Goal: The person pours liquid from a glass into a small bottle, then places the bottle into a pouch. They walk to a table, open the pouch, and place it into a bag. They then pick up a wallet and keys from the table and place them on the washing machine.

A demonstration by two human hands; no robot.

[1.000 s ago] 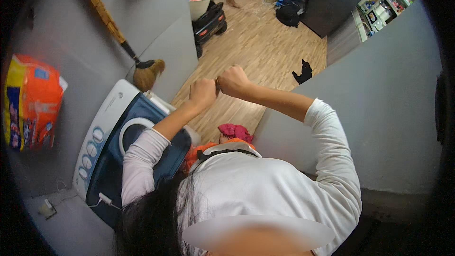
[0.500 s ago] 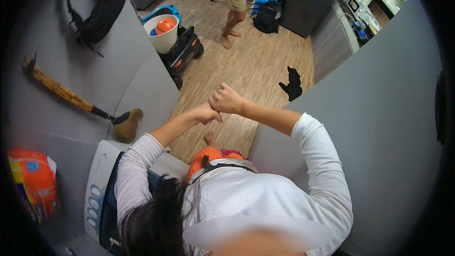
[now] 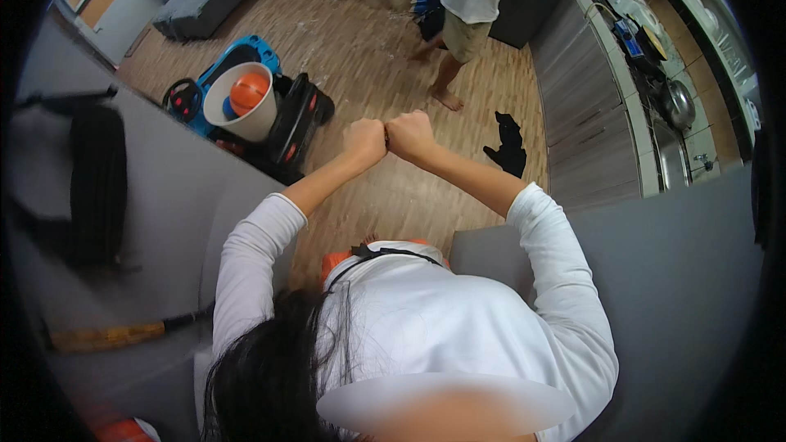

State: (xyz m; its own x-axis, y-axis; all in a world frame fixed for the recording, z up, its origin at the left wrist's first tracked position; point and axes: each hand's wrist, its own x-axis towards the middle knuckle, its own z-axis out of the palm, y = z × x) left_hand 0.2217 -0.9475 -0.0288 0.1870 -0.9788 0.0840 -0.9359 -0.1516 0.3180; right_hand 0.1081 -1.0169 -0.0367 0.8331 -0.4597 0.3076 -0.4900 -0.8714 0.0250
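Straight out in front of me, my left hand (image 3: 364, 142) and my right hand (image 3: 412, 134) are both curled into fists, side by side. Their knuckles meet, with a small dark spot between them that I cannot make out. Whatever the fingers enclose, if anything, is hidden. Both arms are raised over the wood floor (image 3: 372, 205), in white sleeves pushed back from the wrists.
To the left stand a white bucket (image 3: 214, 106) with an orange ball (image 3: 249, 92), and black and blue ride-on toys (image 3: 299, 127). Black cloth (image 3: 509, 146) lies on the floor. Another person (image 3: 471, 0) walks ahead. A kitchen counter (image 3: 626, 115) runs along the right; grey walls flank me.
My hands shifted from right-over-left to fists side by side. The view moved forward past the wall, showing more counter and toys. The other person is nearer and further right.
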